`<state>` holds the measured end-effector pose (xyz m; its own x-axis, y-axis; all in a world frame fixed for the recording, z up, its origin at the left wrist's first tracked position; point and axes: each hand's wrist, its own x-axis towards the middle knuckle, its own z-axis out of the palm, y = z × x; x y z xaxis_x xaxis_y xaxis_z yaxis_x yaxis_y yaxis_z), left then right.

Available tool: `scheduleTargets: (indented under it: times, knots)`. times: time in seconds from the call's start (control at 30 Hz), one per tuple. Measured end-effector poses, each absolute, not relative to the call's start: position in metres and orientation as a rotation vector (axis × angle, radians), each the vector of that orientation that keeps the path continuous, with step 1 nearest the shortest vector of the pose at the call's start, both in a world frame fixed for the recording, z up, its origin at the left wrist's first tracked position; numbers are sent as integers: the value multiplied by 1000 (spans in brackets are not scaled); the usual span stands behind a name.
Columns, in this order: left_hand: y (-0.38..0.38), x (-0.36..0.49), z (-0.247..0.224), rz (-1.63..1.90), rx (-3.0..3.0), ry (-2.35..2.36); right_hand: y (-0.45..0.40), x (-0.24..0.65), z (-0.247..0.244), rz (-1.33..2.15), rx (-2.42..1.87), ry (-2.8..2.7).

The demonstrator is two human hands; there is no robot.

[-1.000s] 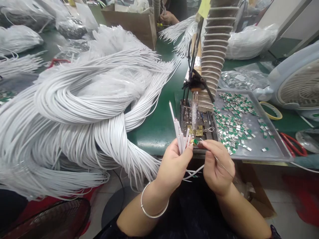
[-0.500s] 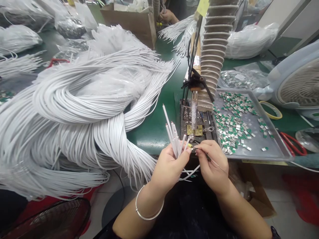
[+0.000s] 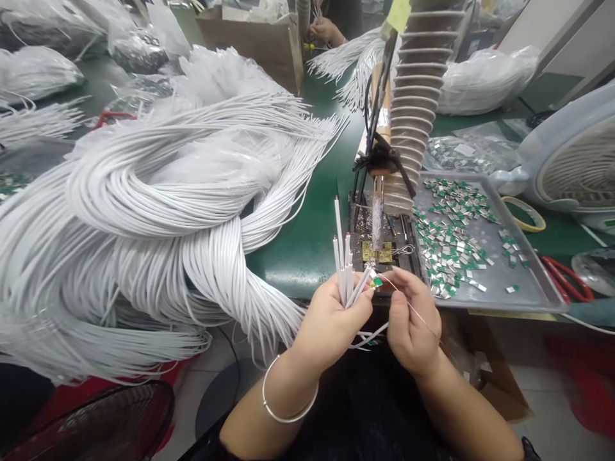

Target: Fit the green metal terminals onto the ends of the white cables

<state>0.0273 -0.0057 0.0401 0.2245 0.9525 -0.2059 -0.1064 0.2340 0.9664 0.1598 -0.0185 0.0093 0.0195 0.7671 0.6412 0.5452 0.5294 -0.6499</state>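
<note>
My left hand [image 3: 336,317] is wrapped round several white cables [image 3: 343,269], their cut ends pointing up. At its thumb and fingertip sits a small green-and-silver connector board [image 3: 377,280], close beside one cable end. My right hand [image 3: 412,317] is closed on a thin solder wire [image 3: 417,312], which arcs from near the board down past the wrist. Just above both hands, a soldering iron [image 3: 378,214] hangs tip down in a stand. Beneath its tip lies a yellowish pad [image 3: 369,251] on a dark base. Whether the wire touches the board I cannot tell.
Large coils of white cable [image 3: 144,211] fill the left side. A grey tray [image 3: 500,288] of connector boards stands right, near red-handled scissors [image 3: 567,278], a tape roll [image 3: 524,214] and a fan [image 3: 581,160]. A ribbed hose [image 3: 418,96] hangs behind the iron. Another person's hand [image 3: 327,31] shows at the back.
The cables in my left hand have turned more upright and shifted right. The connector board now shows its green face below the iron tip. My right fingers have drawn slightly away from it.
</note>
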Motion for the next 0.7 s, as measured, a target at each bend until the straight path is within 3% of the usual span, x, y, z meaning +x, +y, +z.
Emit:
scheduleTargets:
  times: [0.7]
  knots:
    - [6,34,50,1070,1066,1186,-9,163,15,226,-1016,-1619]
